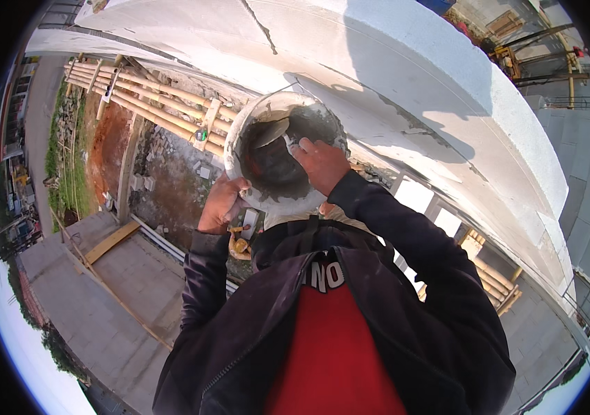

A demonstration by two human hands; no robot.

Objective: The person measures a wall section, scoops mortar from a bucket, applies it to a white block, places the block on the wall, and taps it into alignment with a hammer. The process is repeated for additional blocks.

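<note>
A round bucket (286,205), its pale rim caked with dried mortar, is in front of my body beside a white wall. Wet grey mortar (275,168) lies inside it. My left hand (221,202) is closed on the left side of the rim, thumb over the edge. My right hand (322,164) reaches over the right side into the bucket, fingers curled around a trowel. The trowel's blade (271,133) shows within the bucket, pointing left, while most of its handle is hidden by my fingers. A thin wire handle (283,89) rises from the bucket's far rim.
A large white wall (419,90) with a curved edge runs along the far and right side. Bamboo poles (163,104) stretch out at the left. Far below are rubble ground (170,187) and a person in a yellow helmet (241,245). Grey block surfaces (101,277) spread lower left.
</note>
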